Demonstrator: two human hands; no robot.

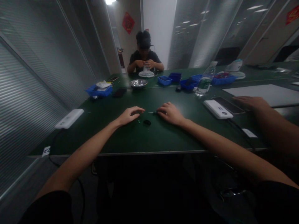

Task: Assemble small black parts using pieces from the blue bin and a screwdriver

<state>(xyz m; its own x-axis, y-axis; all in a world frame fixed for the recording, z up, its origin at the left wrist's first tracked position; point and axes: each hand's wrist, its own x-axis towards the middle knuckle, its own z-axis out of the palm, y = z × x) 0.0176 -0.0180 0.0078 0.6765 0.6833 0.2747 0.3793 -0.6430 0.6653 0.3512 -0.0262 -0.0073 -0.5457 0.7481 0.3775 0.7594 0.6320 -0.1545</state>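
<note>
My right hand (171,114) rests low over the green table, its fingers curled round the dark handle of a small screwdriver (154,112). The tool's thin metal shaft points left, toward my left hand. Across from it my left hand (130,115) is held with thumb and fingers apart, and nothing is between them. A small black part (147,122) lies on the table between and slightly nearer than the two hands. Beside it are tiny pale bits (138,121), too small to name.
White power banks with cables lie left (69,119) and right (218,109). Near the right one are a phone (228,105) and another person's hand (253,102). Farther back stand a metal bowl (138,84), blue trays (164,81) and a water bottle (205,81). Someone sits opposite.
</note>
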